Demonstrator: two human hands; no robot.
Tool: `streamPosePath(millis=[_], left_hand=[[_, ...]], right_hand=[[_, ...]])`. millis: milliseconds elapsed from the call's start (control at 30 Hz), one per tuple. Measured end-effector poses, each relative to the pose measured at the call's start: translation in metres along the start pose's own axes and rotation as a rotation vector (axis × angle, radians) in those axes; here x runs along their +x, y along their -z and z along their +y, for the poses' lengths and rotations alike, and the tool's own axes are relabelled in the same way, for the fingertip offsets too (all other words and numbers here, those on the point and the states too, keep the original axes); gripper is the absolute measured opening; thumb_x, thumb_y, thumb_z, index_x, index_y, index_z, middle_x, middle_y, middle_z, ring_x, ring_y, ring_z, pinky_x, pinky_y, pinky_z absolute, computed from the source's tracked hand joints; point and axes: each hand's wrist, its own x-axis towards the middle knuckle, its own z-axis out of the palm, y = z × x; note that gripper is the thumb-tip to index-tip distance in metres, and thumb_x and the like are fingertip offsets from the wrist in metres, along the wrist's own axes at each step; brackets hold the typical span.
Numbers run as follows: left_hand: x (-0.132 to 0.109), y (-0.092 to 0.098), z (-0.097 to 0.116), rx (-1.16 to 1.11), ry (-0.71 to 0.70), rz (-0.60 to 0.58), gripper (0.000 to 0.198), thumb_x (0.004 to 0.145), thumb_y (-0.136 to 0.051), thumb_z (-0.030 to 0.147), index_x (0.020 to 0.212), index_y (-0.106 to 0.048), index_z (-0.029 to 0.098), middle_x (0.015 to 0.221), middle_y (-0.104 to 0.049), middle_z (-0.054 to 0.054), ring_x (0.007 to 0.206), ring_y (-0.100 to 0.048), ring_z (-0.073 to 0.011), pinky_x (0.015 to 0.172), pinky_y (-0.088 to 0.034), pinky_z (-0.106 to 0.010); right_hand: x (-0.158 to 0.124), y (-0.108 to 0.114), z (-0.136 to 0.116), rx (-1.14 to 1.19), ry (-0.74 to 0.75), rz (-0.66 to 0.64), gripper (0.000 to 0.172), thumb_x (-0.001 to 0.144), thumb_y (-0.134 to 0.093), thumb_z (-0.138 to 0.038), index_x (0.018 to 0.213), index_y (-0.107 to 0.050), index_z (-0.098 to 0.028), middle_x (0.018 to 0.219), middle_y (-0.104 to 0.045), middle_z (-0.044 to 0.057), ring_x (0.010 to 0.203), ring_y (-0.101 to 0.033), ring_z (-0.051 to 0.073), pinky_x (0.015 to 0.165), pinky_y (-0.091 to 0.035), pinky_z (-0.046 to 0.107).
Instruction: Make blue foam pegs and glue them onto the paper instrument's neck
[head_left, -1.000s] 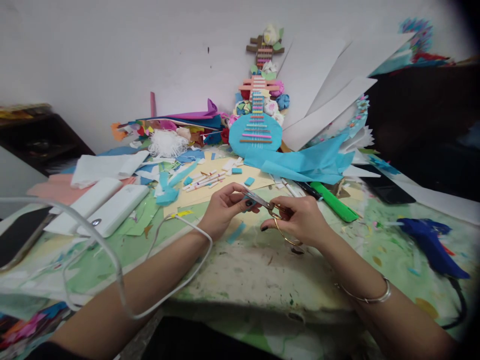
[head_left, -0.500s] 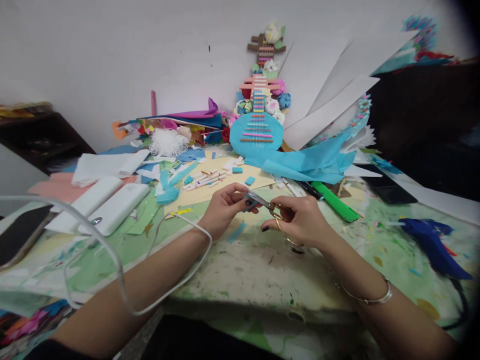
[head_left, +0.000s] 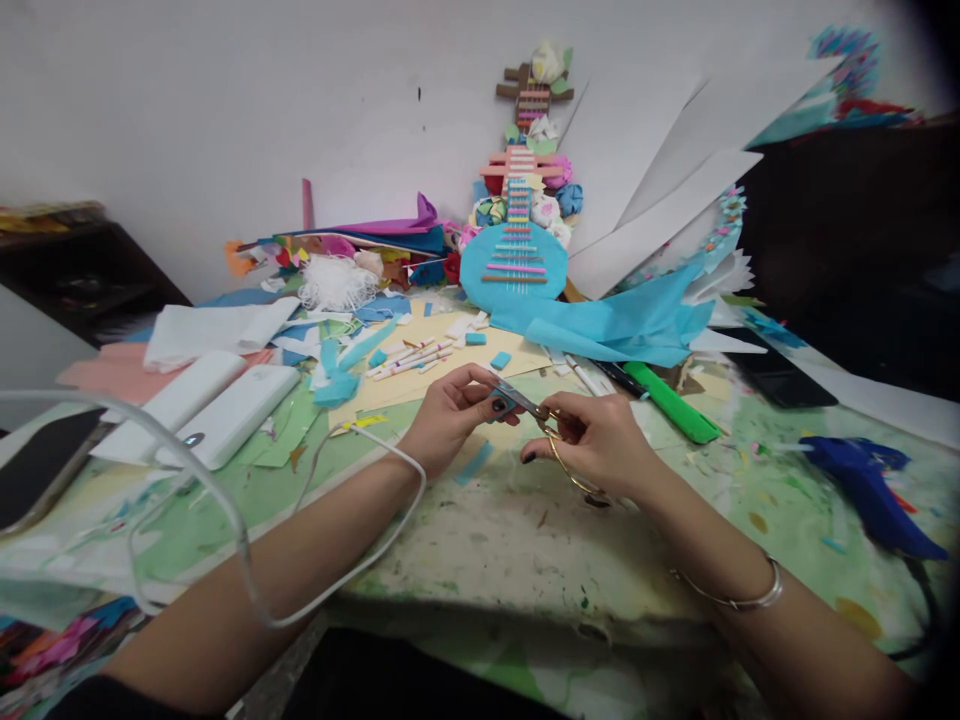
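Note:
My right hand (head_left: 600, 435) is closed round the gold handles of a pair of scissors (head_left: 551, 425), whose blades point left. A small piece of blue paper (head_left: 508, 396) is pinched between the fingers of my left hand (head_left: 461, 410), and the blades lie against it. Whether they cut through it at this moment I cannot make out. Below my left hand a thin blue paper strip (head_left: 474, 464) lies on the table. Two small blue pieces (head_left: 501, 360) rest just beyond my hands, beside several white paper sticks (head_left: 412, 358).
A blue lute-shaped paper craft (head_left: 514, 262) leans on the wall behind blue crepe paper (head_left: 615, 320). To the right lie a green cutter (head_left: 671, 403), a black phone (head_left: 776, 368) and a blue glue gun (head_left: 870, 495). A white cable (head_left: 232, 515) loops over my left forearm; white power banks (head_left: 232, 418) lie left.
Almost nothing differs. The scissor handles seem slightly closer together, and both hands keep their places.

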Motion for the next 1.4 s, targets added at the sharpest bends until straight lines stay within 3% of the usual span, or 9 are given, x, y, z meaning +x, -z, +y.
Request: streamPosePath(millis=[500, 900, 1167, 1400], left_hand=[[0.000, -0.003, 0.000, -0.063, 0.015, -0.010, 0.027, 0.065, -0.079, 0.026, 0.076, -0.057, 0.014, 0.075, -0.072, -0.004, 0.068, -0.067, -0.0153, 0.070, -0.051, -0.030], [0.000, -0.002, -0.001, -0.038, 0.031, -0.025, 0.026, 0.066, -0.078, 0.028, 0.076, -0.059, 0.013, 0.075, -0.071, -0.006, 0.069, -0.065, -0.0151, 0.068, -0.051, -0.029], [-0.001, -0.004, 0.009, -0.125, 0.106, -0.016, 0.028, 0.067, -0.075, 0.029, 0.085, -0.062, 0.012, 0.074, -0.060, -0.002, 0.057, -0.049, -0.0070, 0.054, -0.039, -0.020], [-0.003, -0.007, 0.014, 0.061, 0.123, -0.039, 0.032, 0.060, -0.078, 0.022, 0.086, -0.063, 0.014, 0.079, -0.053, -0.001, 0.069, -0.047, -0.0093, 0.059, -0.039, -0.020]], right_hand=[[0.000, -0.002, 0.000, 0.008, -0.041, -0.012, 0.048, 0.067, -0.066, -0.063, 0.071, -0.064, -0.015, 0.047, -0.049, -0.004, 0.045, -0.037, 0.008, 0.049, -0.027, 0.023], [-0.001, -0.001, 0.005, -0.012, 0.007, 0.007, 0.049, 0.068, -0.064, -0.064, 0.068, -0.067, -0.016, 0.045, -0.047, -0.004, 0.044, -0.033, 0.007, 0.047, -0.026, 0.022], [0.005, 0.002, 0.001, -0.038, -0.111, 0.094, 0.055, 0.072, -0.058, -0.067, 0.054, -0.059, -0.015, 0.044, -0.040, -0.004, 0.048, -0.028, 0.008, 0.047, -0.022, 0.024], [0.005, 0.002, 0.000, -0.028, -0.166, 0.037, 0.043, 0.070, -0.064, -0.059, 0.067, -0.059, -0.017, 0.052, -0.048, -0.003, 0.050, -0.036, 0.010, 0.049, -0.025, 0.023]])
